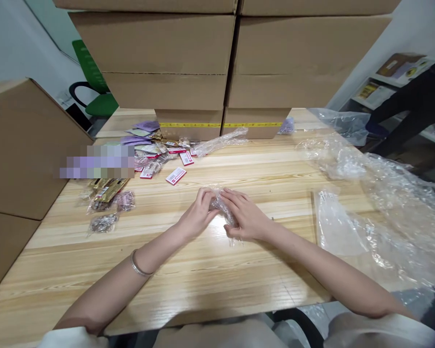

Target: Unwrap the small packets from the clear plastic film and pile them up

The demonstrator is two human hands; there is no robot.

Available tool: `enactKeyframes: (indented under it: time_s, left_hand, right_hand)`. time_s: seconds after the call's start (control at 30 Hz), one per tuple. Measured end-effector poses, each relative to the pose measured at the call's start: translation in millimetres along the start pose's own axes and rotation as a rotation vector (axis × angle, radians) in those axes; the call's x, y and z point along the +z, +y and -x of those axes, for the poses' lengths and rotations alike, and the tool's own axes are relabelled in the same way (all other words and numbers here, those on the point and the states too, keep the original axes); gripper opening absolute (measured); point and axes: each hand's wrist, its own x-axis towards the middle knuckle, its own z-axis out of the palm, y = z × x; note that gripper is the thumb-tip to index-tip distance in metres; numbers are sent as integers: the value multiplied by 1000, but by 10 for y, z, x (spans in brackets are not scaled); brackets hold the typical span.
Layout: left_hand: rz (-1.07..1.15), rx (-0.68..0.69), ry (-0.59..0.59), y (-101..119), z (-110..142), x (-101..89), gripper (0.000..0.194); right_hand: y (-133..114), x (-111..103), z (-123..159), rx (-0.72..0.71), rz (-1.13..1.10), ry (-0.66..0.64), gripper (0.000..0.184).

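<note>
A small bundle of clear crinkled plastic wrap (222,207) lies between my hands, near the middle of the wooden table (188,280). My left hand (199,212) pinches its far left end with curled fingers and thumb. My right hand (249,216) is wrapped over the right side, fingers across the top and thumb lower down. What the wrap contains, if anything, is too covered to make out. Beyond my left hand a small white and red box (175,176) lies flat on the tabletop.
Several purple packets (146,126), gold packets (112,189) and small clear bags (104,223) heap at the left. Stacked cardboard boxes (173,53) block the back; another carton (24,154) stands left. Loose clear plastic sheeting (395,217) covers the right side. A person (409,106) stands beyond.
</note>
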Motion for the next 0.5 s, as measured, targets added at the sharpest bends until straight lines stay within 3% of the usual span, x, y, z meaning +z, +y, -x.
enactKeyframes:
  time_s: [0.1,0.23,0.3,0.37,0.5]
  left_hand:
    - [32,63,64,6,-25,-63,42]
    - [18,58,273,-25,-39,-129,39]
    - [15,9,330,-73,-40,-136,35]
    - [32,-59,325,-126,-44,-123,31]
    - [84,-190,259,-186,-69,-71,26]
  right_hand:
    - [120,1,-42,110,10,-32,50]
    - [575,-176,-7,504,-241,60,41]
    - [931,-405,104,763,-326,248,44]
    - [1328,-699,245,1025,-246,521,46]
    - [2091,-1252,397,1248,-29,771,46]
